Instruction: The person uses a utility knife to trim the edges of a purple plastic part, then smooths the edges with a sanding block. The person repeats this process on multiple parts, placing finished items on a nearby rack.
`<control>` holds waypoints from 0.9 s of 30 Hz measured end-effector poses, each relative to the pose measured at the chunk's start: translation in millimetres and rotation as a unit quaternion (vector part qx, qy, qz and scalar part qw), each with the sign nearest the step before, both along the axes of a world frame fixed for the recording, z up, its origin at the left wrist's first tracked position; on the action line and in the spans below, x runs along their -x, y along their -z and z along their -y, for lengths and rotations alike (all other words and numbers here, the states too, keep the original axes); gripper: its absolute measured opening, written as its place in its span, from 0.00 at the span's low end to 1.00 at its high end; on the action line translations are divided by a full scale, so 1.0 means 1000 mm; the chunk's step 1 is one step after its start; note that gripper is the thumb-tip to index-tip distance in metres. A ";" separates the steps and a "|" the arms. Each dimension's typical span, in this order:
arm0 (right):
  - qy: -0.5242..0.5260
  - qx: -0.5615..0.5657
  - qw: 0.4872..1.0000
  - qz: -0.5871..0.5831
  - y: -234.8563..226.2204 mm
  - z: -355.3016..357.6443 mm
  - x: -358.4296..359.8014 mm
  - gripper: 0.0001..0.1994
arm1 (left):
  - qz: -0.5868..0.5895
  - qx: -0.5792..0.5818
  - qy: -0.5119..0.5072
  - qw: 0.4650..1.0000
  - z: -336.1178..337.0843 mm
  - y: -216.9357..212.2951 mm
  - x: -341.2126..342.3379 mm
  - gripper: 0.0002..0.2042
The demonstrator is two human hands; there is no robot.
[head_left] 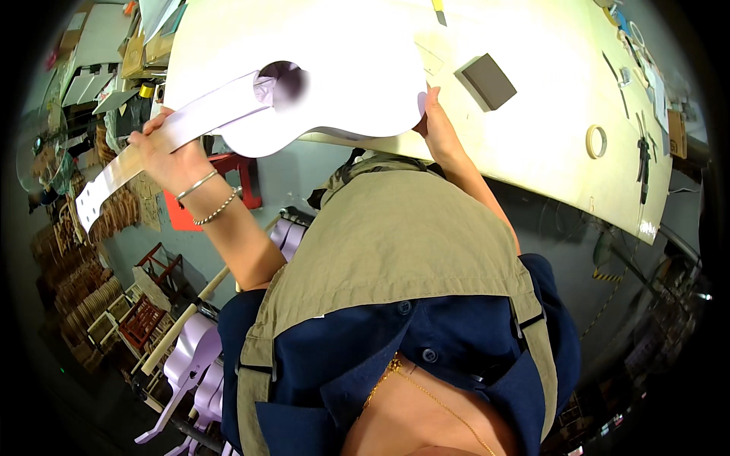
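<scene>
Holding my white guitar [334, 99] over the surface [532, 129], left hand [163, 148] fingers wrapped around its neck, right hand [435, 121] fingers pressed against its body edge, grey block [489, 80] nearby.

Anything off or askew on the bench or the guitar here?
Nothing damaged or spilled. The white guitar body overhangs the table edge, held at the neck by the left hand and steadied by the right hand.
</scene>
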State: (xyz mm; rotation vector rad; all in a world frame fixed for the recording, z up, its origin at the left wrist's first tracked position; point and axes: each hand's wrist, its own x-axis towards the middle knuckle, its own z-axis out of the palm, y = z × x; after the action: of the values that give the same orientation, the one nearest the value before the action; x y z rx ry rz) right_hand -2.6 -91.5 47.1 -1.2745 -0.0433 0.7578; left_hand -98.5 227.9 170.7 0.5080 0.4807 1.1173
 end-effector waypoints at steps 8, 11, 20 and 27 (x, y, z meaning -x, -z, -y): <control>0.000 0.025 0.997 0.077 0.024 0.008 -0.001 0.35 | 0.007 -0.073 0.057 0.996 0.009 -0.001 -0.012 0.14; 0.067 0.095 0.953 0.279 -0.003 0.007 -0.019 0.29 | -0.018 -0.160 0.096 0.982 0.011 -0.020 -0.024 0.21; -0.079 0.108 0.748 0.650 -0.167 -0.045 -0.036 0.37 | -0.035 -0.438 0.189 0.878 0.094 -0.070 -0.090 0.12; -0.167 0.071 0.825 0.536 -0.184 -0.085 -0.046 0.31 | -0.009 -0.565 0.301 0.768 0.099 -0.074 -0.109 0.30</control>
State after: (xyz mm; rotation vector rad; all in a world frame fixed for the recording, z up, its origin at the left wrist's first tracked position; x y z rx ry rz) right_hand 43.9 -6.3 231.0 -1.7233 -1.1703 0.2370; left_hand 10.4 129.2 244.9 1.6042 -0.4268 0.6540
